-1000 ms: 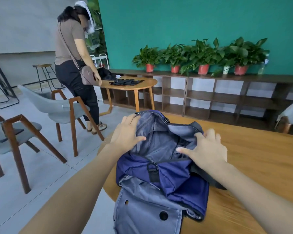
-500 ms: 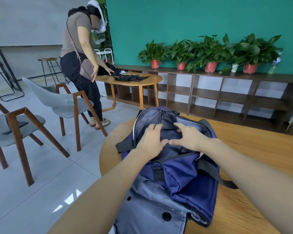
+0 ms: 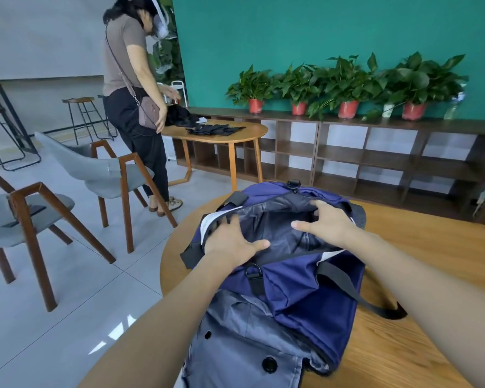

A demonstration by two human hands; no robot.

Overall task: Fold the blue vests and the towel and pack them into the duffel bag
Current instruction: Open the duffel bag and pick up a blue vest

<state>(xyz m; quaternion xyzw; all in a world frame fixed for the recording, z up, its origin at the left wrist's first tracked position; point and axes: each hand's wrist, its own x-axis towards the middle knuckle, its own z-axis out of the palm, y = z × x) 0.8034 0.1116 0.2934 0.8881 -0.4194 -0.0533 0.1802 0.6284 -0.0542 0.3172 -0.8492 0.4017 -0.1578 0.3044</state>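
Now navy duffel bag (image 3: 300, 292) lies on round wooden table (image 3: 420, 345), long axis running from wearer toward far shelf, mouth up and unzipped. Left hand (image 3: 233, 242) grips left rim of opening, fingers curled over edge, thumb out. Right hand (image 3: 329, 222) grips far right rim, fingers hooked inside. Grey lining visible; contents too dark to tell. White tag (image 3: 212, 221) at rim, writing unreadable. Blue vest (image 3: 244, 345) with black buttons lies at near end, touching bag.
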